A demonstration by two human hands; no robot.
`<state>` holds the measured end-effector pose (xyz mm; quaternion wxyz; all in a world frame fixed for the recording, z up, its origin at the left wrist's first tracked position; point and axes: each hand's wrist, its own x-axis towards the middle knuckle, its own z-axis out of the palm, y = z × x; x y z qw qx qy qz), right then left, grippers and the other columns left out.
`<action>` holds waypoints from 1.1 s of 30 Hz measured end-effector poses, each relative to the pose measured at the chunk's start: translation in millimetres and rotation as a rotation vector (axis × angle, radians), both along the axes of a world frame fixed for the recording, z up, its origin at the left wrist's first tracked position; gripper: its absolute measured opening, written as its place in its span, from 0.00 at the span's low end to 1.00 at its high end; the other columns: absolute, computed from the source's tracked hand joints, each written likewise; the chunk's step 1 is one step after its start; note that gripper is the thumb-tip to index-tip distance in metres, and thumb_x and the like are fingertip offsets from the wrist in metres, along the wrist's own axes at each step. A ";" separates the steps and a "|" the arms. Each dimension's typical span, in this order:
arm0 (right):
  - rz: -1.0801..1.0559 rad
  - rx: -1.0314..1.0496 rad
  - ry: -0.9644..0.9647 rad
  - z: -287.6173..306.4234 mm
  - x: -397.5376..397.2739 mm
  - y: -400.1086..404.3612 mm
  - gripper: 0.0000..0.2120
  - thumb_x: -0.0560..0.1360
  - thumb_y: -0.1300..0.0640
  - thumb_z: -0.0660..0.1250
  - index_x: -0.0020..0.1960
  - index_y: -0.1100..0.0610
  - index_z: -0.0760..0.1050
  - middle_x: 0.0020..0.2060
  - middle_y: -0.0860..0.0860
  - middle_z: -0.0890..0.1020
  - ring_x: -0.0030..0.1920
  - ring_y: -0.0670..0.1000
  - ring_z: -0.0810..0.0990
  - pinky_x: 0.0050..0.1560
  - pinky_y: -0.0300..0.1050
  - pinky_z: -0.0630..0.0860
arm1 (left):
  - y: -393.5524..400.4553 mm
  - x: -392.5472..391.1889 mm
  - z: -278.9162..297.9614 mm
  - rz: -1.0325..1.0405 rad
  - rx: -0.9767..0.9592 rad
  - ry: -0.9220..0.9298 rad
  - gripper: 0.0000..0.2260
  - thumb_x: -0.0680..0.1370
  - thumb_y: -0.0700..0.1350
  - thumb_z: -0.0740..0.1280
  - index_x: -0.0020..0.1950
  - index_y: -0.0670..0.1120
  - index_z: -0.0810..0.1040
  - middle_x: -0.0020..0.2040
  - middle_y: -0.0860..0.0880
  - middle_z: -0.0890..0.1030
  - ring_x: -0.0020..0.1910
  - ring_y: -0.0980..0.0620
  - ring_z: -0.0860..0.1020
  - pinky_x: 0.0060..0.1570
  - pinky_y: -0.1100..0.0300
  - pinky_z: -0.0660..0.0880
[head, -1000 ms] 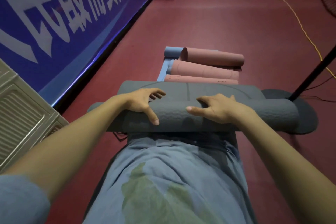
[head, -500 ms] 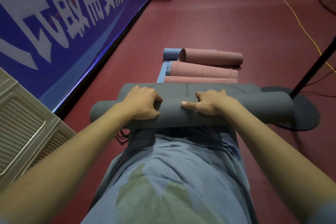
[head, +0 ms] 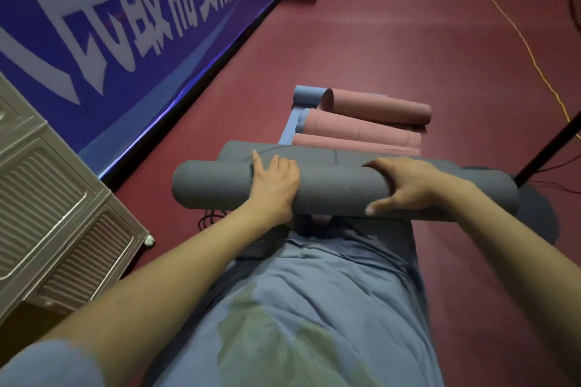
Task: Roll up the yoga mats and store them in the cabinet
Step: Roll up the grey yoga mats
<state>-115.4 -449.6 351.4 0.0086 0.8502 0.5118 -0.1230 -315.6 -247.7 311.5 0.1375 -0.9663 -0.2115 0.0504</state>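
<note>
Head view: the left hand (head: 275, 187) and right hand (head: 408, 185) both grip a rolled grey yoga mat (head: 339, 190) lying crosswise, its last flat stretch (head: 239, 149) touching the roll on the far side. Beyond lie pink rolled mats (head: 371, 122) on the red floor (head: 393, 50). A beige cabinet (head: 53, 217) stands left, beside a blue banner (head: 103, 25).

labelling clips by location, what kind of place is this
Probably an indoor gym or sports hall: dark red sports floor, a big blue banner along the wall, and rolled yoga mats on the ground.
</note>
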 end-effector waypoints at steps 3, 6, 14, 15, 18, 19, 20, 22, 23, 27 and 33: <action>-0.038 -0.041 -0.105 -4.8 9.5 -24.5 0.62 0.45 0.21 0.70 0.74 0.44 0.61 0.70 0.49 0.75 0.66 0.57 0.75 0.64 0.52 0.73 | 8.1 5.8 5.0 -0.057 -0.033 -0.028 0.35 0.64 0.54 0.77 0.65 0.41 0.69 0.60 0.44 0.75 0.62 0.43 0.75 0.73 0.26 0.52; -0.039 -0.012 -0.144 -6.2 1.9 -27.7 0.57 0.45 0.25 0.74 0.69 0.45 0.63 0.64 0.49 0.79 0.59 0.57 0.79 0.55 0.52 0.76 | 23.3 -2.1 8.5 -0.144 -0.099 -0.084 0.34 0.60 0.61 0.76 0.59 0.44 0.71 0.56 0.47 0.79 0.58 0.44 0.79 0.72 0.37 0.60; -0.042 -0.033 -0.027 5.2 -44.8 -37.5 0.52 0.48 0.27 0.76 0.68 0.44 0.66 0.53 0.48 0.82 0.52 0.55 0.80 0.49 0.50 0.77 | 34.4 -42.7 33.2 -0.238 -0.163 0.033 0.33 0.51 0.68 0.73 0.50 0.52 0.73 0.46 0.52 0.82 0.44 0.45 0.82 0.41 0.52 0.77; -0.050 -0.052 0.029 6.4 -48.7 -40.0 0.52 0.48 0.27 0.77 0.67 0.43 0.66 0.53 0.47 0.81 0.51 0.54 0.80 0.50 0.50 0.77 | 32.7 -47.1 37.6 -0.231 -0.182 0.072 0.35 0.50 0.69 0.72 0.50 0.53 0.74 0.45 0.53 0.82 0.43 0.46 0.81 0.41 0.52 0.78; -0.065 -0.131 0.210 9.4 -50.7 -42.6 0.49 0.48 0.28 0.79 0.64 0.41 0.67 0.53 0.44 0.78 0.51 0.50 0.79 0.52 0.50 0.78 | 28.1 -55.6 49.0 -0.181 -0.301 0.177 0.38 0.46 0.72 0.74 0.50 0.55 0.76 0.42 0.54 0.81 0.41 0.49 0.80 0.42 0.52 0.80; -0.073 -0.154 0.263 9.4 -49.0 -41.9 0.48 0.48 0.29 0.80 0.64 0.40 0.68 0.54 0.43 0.78 0.51 0.49 0.79 0.54 0.50 0.78 | 26.9 -55.7 52.6 -0.171 -0.346 0.206 0.38 0.46 0.72 0.75 0.50 0.55 0.77 0.42 0.54 0.81 0.42 0.50 0.80 0.43 0.52 0.80; -0.080 -0.170 0.303 8.8 -46.8 -40.9 0.48 0.47 0.29 0.80 0.63 0.40 0.68 0.55 0.43 0.78 0.52 0.48 0.79 0.56 0.50 0.78 | 26.1 -54.7 55.9 -0.160 -0.386 0.227 0.37 0.46 0.71 0.77 0.49 0.54 0.78 0.42 0.55 0.81 0.42 0.51 0.80 0.44 0.53 0.80; -0.097 -0.176 0.350 5.2 -43.1 -40.3 0.49 0.46 0.30 0.81 0.63 0.39 0.68 0.57 0.42 0.78 0.55 0.48 0.78 0.59 0.51 0.77 | 26.5 -51.0 58.8 -0.144 -0.443 0.237 0.36 0.46 0.70 0.79 0.48 0.54 0.79 0.42 0.55 0.82 0.42 0.52 0.80 0.45 0.54 0.80; -0.110 -0.150 0.373 3.8 -41.8 -40.5 0.49 0.46 0.30 0.81 0.63 0.39 0.67 0.58 0.43 0.77 0.55 0.49 0.78 0.59 0.51 0.76 | 28.1 -48.3 57.9 -0.138 -0.470 0.231 0.36 0.47 0.69 0.80 0.48 0.54 0.80 0.43 0.56 0.82 0.42 0.53 0.80 0.45 0.54 0.80; -0.100 0.149 0.405 0.5 -37.1 -39.5 0.42 0.45 0.36 0.85 0.51 0.48 0.69 0.49 0.47 0.75 0.46 0.49 0.75 0.48 0.50 0.76 | 40.9 -39.7 47.0 -0.109 -0.596 0.207 0.38 0.47 0.66 0.82 0.54 0.56 0.80 0.47 0.58 0.82 0.45 0.57 0.80 0.48 0.54 0.80; -0.155 0.204 0.318 9.1 -26.3 -31.7 0.31 0.57 0.37 0.82 0.54 0.48 0.79 0.53 0.47 0.81 0.53 0.51 0.80 0.53 0.49 0.77 | 67.7 -23.8 38.5 -0.080 -0.751 0.160 0.52 0.48 0.62 0.84 0.71 0.58 0.72 0.64 0.61 0.76 0.63 0.57 0.76 0.65 0.56 0.74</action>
